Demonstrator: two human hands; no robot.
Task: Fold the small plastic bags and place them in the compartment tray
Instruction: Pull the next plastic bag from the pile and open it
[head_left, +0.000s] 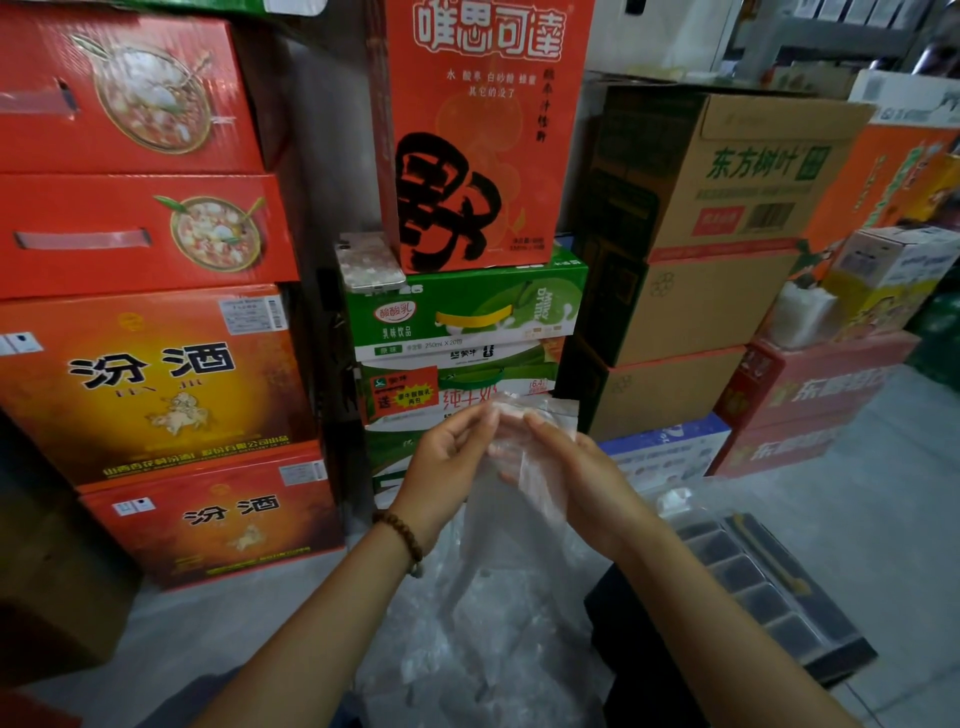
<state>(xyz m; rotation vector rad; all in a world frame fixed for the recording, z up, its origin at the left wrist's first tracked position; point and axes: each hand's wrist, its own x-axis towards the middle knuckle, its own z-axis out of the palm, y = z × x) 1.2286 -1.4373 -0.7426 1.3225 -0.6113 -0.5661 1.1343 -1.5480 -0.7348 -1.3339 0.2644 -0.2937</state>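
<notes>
While both arms reach forward, the small clear plastic bag (527, 449) is up in the air between the two hands, in front of the stacked green milk cartons (462, 322). It sits well above the loose heap of clear plastic bags (483, 623) on the grey floor. The left hand (447, 462) has its fingers curled in and pinches the bag's upper left edge at the fingertips. A brown beaded bracelet (402, 538) shows on that wrist. The right hand (576, 483) grips the other side. The film drapes across its palm, and its fingertips (535, 422) are bent onto the top edge, close beside the left hand's. The bag looks thin, crinkled and see-through, with its upper corner poking out past the right fingers. Whether it is folded over, I cannot tell. Down to the right, well apart from the hands, lies the black compartment tray (763, 603) with its row of dark cells. A pale scrap at its far end is too blurred to make out.
</notes>
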